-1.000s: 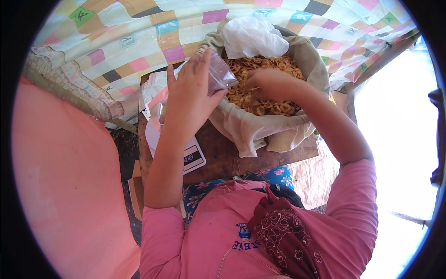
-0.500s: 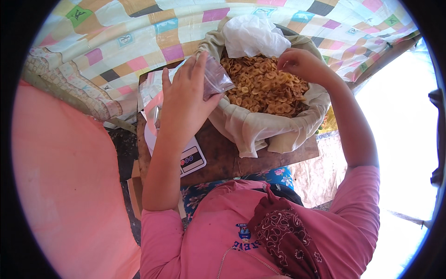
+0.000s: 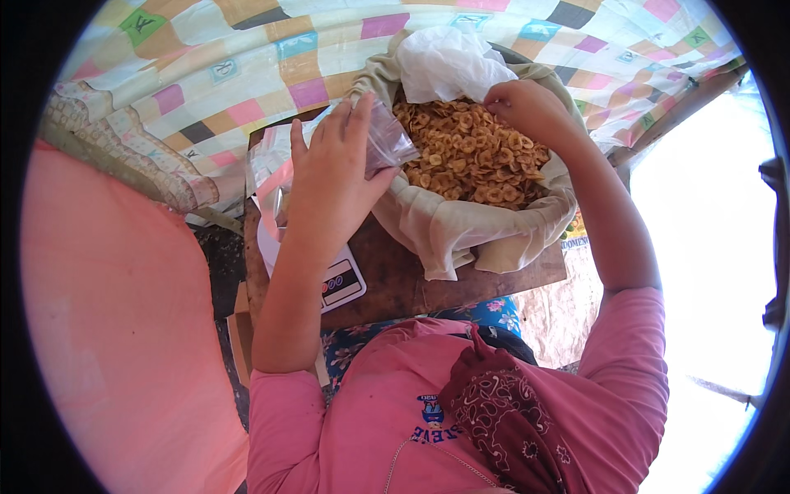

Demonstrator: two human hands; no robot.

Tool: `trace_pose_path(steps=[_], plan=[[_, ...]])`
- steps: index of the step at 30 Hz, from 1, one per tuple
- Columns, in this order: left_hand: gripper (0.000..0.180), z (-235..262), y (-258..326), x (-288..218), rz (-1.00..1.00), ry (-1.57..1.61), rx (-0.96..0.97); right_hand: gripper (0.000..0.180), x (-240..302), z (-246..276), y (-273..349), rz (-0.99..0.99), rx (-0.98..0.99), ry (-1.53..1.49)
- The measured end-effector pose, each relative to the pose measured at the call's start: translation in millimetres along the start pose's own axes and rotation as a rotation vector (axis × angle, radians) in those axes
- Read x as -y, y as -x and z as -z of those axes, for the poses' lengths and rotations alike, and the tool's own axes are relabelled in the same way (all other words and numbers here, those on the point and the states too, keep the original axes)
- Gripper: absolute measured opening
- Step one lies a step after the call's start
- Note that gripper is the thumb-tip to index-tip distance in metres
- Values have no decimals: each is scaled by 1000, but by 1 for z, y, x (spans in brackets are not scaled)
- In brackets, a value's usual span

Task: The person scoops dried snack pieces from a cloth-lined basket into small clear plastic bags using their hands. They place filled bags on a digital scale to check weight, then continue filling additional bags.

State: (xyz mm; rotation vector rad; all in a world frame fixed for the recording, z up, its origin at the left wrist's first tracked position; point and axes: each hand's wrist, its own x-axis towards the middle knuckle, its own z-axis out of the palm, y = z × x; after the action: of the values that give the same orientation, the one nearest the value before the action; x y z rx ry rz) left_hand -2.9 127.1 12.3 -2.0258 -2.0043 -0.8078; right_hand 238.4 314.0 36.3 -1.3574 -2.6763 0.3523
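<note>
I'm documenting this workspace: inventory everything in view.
Table: 1, brown, centre
Digital scale: 1, white, on table
Cloth lining: 1, beige, table's right side
Banana-like chips: many, golden brown, inside cloth lining
Crumpled plastic: 1, white, at lining's far side
Plastic pouch: 1, clear, in left hand
Patterned sheet: 1, multicoloured, behind table
Plain sheet: 1, pink, far left
Bandana: 1, maroon, on shirt
Shirt: 1, pink, worn
Floral garment: 1, blue, lap
Left hand: 1, bare, holding pouch
Right hand: 1, bare, chips' far-right edge

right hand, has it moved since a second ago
Yes. Against the cloth-lined tub, the right hand has moved up and rightward in the view, from over the chips to their upper right edge, by the white bundle.
</note>
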Motion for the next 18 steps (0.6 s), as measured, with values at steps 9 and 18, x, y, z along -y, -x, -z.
trace_pose_path(steps=[9,18], plan=[[87,4,0,-4,-16,6,65,15,-35,-4,14,66,92,82],[91,-18,-20,-29,-131,33,27,18,6,37,13,136,82,-520]])
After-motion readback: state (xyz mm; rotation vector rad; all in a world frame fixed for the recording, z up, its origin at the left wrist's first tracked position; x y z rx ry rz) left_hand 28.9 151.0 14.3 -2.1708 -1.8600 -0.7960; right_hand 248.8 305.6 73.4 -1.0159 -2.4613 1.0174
